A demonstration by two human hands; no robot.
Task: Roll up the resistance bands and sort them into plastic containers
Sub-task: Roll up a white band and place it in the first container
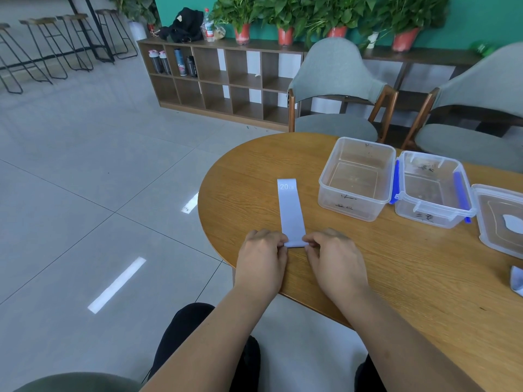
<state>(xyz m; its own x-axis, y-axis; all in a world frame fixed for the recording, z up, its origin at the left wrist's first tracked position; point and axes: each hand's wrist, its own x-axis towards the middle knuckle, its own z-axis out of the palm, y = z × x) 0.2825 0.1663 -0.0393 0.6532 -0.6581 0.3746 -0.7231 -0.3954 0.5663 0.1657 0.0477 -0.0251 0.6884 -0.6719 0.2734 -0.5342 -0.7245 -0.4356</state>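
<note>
1. The pale lavender resistance band [291,213], printed "20 LB" at its far end, lies flat on the round wooden table [396,278]. It lies lengthwise away from the person, with its near end close to the table's edge.
2. The left hand [263,256] lies palm down with knuckles up. Its curled fingers and thumb pinch the left corner of the band's near end.
3. The right hand [334,258] mirrors it, palm down, with its fingertips pinching the right corner of the same end.
4. Between the two hands the near end of the band is turned over into a small fold or first roll.
5. Both bare forearms rise from the bottom of the view and converge on the band, wrists over the table's rim.
6. To the right of the band stands a clear plastic lidless container [353,206]. Just beside it is a clear plastic container with blue clips [424,216], then a clear plastic lid [492,210] lying flat.
</note>
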